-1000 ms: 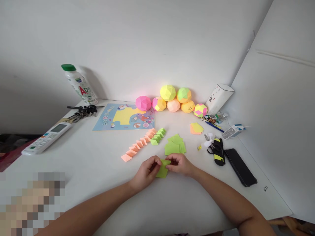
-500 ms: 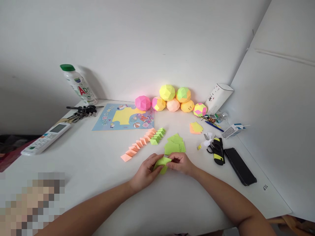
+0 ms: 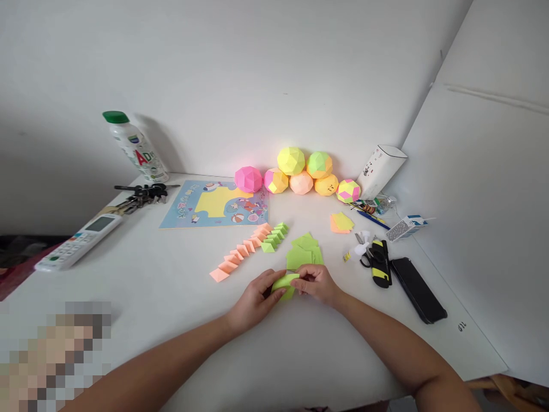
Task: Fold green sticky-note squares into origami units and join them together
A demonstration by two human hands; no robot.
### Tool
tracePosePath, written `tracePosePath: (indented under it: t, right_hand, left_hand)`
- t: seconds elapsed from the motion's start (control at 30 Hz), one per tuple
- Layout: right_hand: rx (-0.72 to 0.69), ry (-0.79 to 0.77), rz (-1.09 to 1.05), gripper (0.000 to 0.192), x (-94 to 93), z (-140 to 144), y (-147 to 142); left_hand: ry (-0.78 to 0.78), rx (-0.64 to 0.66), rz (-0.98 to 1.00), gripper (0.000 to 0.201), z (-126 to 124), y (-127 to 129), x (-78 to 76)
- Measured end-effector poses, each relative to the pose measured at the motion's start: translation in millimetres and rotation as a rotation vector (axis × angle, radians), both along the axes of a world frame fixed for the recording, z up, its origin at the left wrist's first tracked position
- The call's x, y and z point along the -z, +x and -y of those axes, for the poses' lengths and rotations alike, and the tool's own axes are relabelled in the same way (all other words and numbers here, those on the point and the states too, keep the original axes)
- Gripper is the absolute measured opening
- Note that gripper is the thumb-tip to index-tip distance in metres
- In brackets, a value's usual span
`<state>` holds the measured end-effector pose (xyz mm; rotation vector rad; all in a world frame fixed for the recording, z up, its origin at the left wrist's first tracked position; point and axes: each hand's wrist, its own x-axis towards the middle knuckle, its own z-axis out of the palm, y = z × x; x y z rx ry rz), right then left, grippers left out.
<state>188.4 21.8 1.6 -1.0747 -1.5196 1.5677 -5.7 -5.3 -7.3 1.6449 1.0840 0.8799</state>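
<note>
Between both hands a green sheet of paper (image 3: 285,282) is held, partly folded, its upper part curved over. My left hand (image 3: 256,297) pinches its left side with thumb and fingers. My right hand (image 3: 316,284) grips the right edge, thumb on top. Just behind lies a stack of flat green sheets (image 3: 305,252). Further left, a short row of folded green paper pieces (image 3: 274,237) stands beside a longer row of folded peach pieces (image 3: 235,256). The fingers hide part of the held sheet.
Faceted paper balls (image 3: 291,162) are piled against the wall. A puzzle board (image 3: 180,213), a bottle (image 3: 139,150) and a remote control (image 3: 79,243) are on the left. Orange and yellow papers (image 3: 342,222), a yellow-black cutter (image 3: 380,264) and a phone (image 3: 418,290) lie right.
The upper part of the green sheet has been bent over into a curve, and it looks narrower. Both hands stay in nearly the same place, still gripping it.
</note>
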Motion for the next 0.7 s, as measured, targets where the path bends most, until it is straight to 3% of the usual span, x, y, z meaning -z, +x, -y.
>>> tracePosePath:
  t: [0.47, 0.7]
  right_hand:
    - [0.043, -0.085, -0.075, 0.028, 4.7, -2.5, 0.9]
    - [-0.010, -0.062, -0.078, 0.025, 6.1, -2.8, 2.7]
  left_hand:
    - [-0.017, 0.072, -0.036, 0.031, -2.4, 2.1, -9.1]
    - [-0.049, 0.101, 0.008, 0.031, -2.2, 1.1, -6.1]
